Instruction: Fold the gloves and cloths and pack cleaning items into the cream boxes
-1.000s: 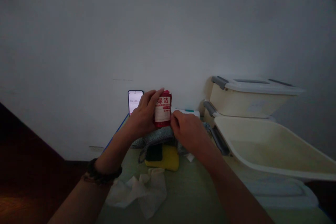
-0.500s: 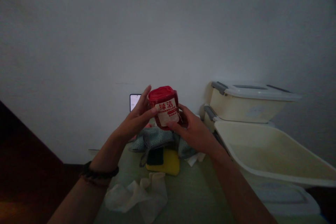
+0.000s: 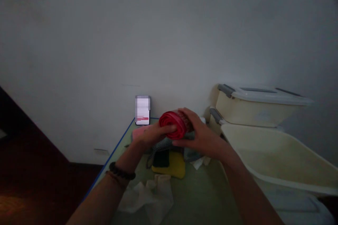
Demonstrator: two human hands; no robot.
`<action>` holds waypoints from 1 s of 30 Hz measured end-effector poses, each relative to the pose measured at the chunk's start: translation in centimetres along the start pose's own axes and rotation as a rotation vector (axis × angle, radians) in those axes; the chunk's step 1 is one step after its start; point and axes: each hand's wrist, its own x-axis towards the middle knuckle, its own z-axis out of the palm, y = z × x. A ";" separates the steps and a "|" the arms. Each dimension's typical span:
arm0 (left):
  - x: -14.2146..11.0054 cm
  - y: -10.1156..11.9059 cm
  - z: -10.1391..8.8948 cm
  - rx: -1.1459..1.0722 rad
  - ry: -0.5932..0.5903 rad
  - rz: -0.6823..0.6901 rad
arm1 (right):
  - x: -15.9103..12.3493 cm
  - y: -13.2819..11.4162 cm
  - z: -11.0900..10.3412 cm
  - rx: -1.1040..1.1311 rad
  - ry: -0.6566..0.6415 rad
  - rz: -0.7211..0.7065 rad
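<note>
Both my hands hold a roll of red plastic bags (image 3: 169,119) above the table, its spiral end turned towards me and to the left. My left hand (image 3: 151,136) has its thumb pressed on that rolled end; its other fingers are hidden behind the roll. Around the right side, where part of the printed label shows, my right hand (image 3: 202,134) grips with fingers on top and thumb below. Beneath the roll lie a grey-blue knitted cloth (image 3: 164,144), a dark green pad (image 3: 161,159) and a yellow sponge (image 3: 175,165).
A crumpled whitish cloth or glove (image 3: 148,197) lies near me on the green table (image 3: 198,197). A lit phone (image 3: 143,110) leans upright against the wall, behind a pink item (image 3: 138,132). To the right are an open cream bin (image 3: 264,147) and a lidded box (image 3: 258,109).
The roll has turned from label facing me to its spiral end facing me, and moved lower and to the right. My left thumb has shifted onto the end. The phone is now uncovered.
</note>
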 end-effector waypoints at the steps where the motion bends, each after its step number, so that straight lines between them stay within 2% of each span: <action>1: 0.2 -0.4 -0.1 -0.004 0.029 0.011 | 0.0 0.1 0.4 0.018 -0.001 0.042; 3: 0.4 -0.6 -0.4 -0.018 0.068 0.028 | 0.3 0.2 1.3 0.115 -0.002 0.095; 6: 0.5 0.0 -1.2 -0.025 0.127 0.063 | 1.1 0.1 2.4 0.351 0.001 0.092; 9: 0.3 0.9 -2.0 0.007 0.225 0.095 | 2.1 -0.2 3.0 0.538 0.052 0.114; 11: 0.1 1.3 -2.5 0.026 0.248 0.093 | 2.5 -0.4 3.3 0.586 0.098 0.139; 14: -0.3 1.8 -3.0 0.074 0.248 0.087 | 2.7 -0.6 3.5 0.526 0.134 0.169; 19: -0.6 2.1 -3.0 0.174 0.327 0.096 | 2.2 0.3 3.8 0.422 0.100 0.203; 24: -0.9 1.8 -3.1 0.266 0.248 0.164 | 1.9 1.0 3.3 0.305 0.069 0.236; 27: -1.0 1.6 -3.2 0.310 0.211 0.181 | 1.7 0.4 2.7 0.218 0.043 0.240; 30: -0.9 1.6 -2.8 0.381 0.225 0.188 | 1.4 -0.4 1.8 0.138 0.043 0.291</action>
